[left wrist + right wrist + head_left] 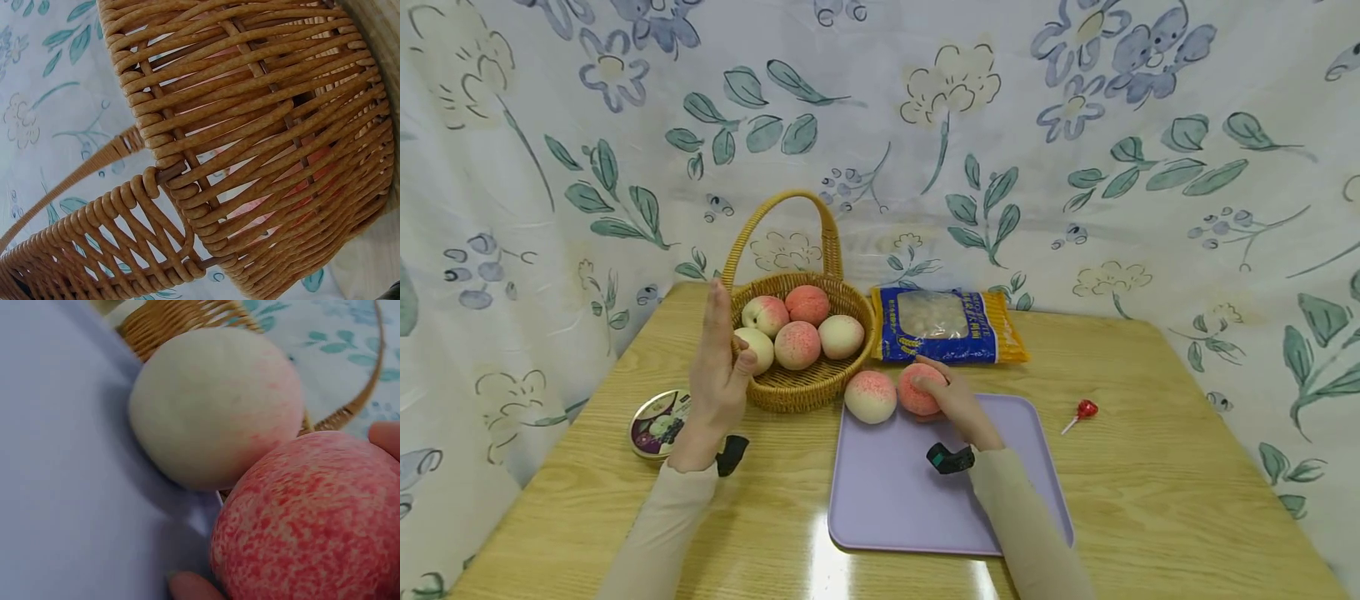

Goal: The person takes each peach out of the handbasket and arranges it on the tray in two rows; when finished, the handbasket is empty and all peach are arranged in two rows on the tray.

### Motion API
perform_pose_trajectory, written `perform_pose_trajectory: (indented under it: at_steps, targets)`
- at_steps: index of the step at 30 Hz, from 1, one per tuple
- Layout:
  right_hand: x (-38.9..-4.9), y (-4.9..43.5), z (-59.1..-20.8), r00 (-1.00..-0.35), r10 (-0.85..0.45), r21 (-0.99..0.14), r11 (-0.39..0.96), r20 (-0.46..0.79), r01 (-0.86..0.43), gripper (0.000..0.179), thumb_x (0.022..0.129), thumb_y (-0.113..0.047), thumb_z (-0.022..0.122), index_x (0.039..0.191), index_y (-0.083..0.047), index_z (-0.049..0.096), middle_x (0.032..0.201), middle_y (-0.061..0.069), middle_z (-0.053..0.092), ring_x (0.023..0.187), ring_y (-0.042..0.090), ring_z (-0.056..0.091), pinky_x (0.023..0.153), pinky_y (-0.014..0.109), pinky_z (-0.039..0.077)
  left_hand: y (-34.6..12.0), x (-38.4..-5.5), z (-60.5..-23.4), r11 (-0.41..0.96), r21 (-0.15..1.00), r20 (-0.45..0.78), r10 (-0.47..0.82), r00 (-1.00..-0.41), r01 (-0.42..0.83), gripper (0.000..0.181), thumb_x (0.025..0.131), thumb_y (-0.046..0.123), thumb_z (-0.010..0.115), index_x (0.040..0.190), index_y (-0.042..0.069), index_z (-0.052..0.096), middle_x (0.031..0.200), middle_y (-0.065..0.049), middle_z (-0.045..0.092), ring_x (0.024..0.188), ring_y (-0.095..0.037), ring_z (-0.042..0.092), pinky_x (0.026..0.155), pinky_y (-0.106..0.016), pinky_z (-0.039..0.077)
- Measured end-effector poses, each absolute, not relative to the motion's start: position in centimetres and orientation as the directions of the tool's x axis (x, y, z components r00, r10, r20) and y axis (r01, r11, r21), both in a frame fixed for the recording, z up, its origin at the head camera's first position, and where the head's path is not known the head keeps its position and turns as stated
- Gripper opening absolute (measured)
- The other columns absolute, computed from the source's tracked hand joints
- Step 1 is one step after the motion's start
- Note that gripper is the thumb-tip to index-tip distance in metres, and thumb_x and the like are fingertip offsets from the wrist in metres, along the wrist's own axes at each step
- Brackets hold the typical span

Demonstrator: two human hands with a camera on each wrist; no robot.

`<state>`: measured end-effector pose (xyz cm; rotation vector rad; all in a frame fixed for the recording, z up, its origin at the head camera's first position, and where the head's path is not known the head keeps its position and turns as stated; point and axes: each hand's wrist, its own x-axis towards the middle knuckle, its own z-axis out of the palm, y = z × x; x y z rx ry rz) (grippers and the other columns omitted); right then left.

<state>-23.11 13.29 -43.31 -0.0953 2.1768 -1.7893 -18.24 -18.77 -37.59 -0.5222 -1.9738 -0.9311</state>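
My right hand grips a pink-red peach at the back edge of a lilac tray. Beside it on the tray's back left corner sits a paler peach; the right wrist view shows this pale peach close to the held peach. My left hand is raised with fingers straight at the left side of a wicker basket, which has a tall handle and several peaches inside. Basket weave fills most of the left wrist view, where no fingers show. Whether the left hand touches the basket, I cannot tell.
Behind the tray lies a blue and yellow food packet. A red lollipop is on the wooden table to the right. An oval tin sits partly behind my left wrist. Floral cloth hangs along the table's back.
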Motion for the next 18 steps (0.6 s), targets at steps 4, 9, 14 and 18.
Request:
perform_pose_trajectory:
  at_steps: [4, 9, 14, 18]
  targets:
    - [-23.06, 13.01, -43.39, -0.964, -0.219, -0.929, 0.364, -0.151, 0.063, 0.053, 0.095, -0.034, 0.057, 0.144, -0.016, 0.048, 0.151, 0.012, 0.043, 0.138, 0.029, 0.041, 0.108, 0.045, 0.04, -18.79, -18.3, -37.68, 0.633, 0.418, 0.839, 0.006, -0.543, 0.652, 0.069, 0.098, 0.063, 0.025, 0.157, 0.031, 0.01, 0.165, 0.002, 0.01, 0.152, -0.021, 0.012, 0.121, -0.038, 0.018]
    - [-23.06, 13.13, -43.25, -0.963, -0.247, -0.907, 0.421, -0.105, -0.009, 0.045, 0.1, -0.03, 0.047, 0.139, -0.008, 0.054, 0.144, 0.013, 0.052, 0.139, 0.032, 0.04, 0.112, 0.05, 0.034, -18.76, -18.25, -37.66, 0.634, 0.425, 0.832, 0.006, -0.554, 0.646, 0.069, 0.098, 0.062, 0.025, 0.157, 0.03, 0.01, 0.165, 0.0, 0.01, 0.152, -0.021, 0.011, 0.121, -0.04, 0.018]
    - [-22.87, 13.26, -43.0, -0.966, -0.25, -0.831, 0.549, -0.06, -0.091, 0.047, 0.104, -0.031, 0.033, 0.139, -0.006, 0.053, 0.146, 0.016, 0.049, 0.139, 0.035, 0.041, 0.114, 0.052, 0.029, -18.79, -18.09, -37.72, 0.634, 0.432, 0.826, 0.007, -0.563, 0.642, 0.069, 0.099, 0.061, 0.025, 0.158, 0.028, 0.01, 0.165, -0.002, 0.01, 0.152, -0.021, 0.011, 0.121, -0.039, 0.017]
    - [-22.76, 13.45, -43.1, -0.951, -0.309, -0.785, 0.596, -0.028, -0.17, 0.053, 0.107, -0.035, 0.022, 0.144, -0.007, 0.047, 0.149, 0.015, 0.045, 0.142, 0.034, 0.036, 0.117, 0.051, 0.025, -18.82, -18.04, -37.66, 0.639, 0.431, 0.825, 0.008, -0.565, 0.638, 0.07, 0.099, 0.061, 0.025, 0.158, 0.026, 0.01, 0.165, -0.002, 0.01, 0.152, -0.021, 0.011, 0.121, -0.039, 0.018]
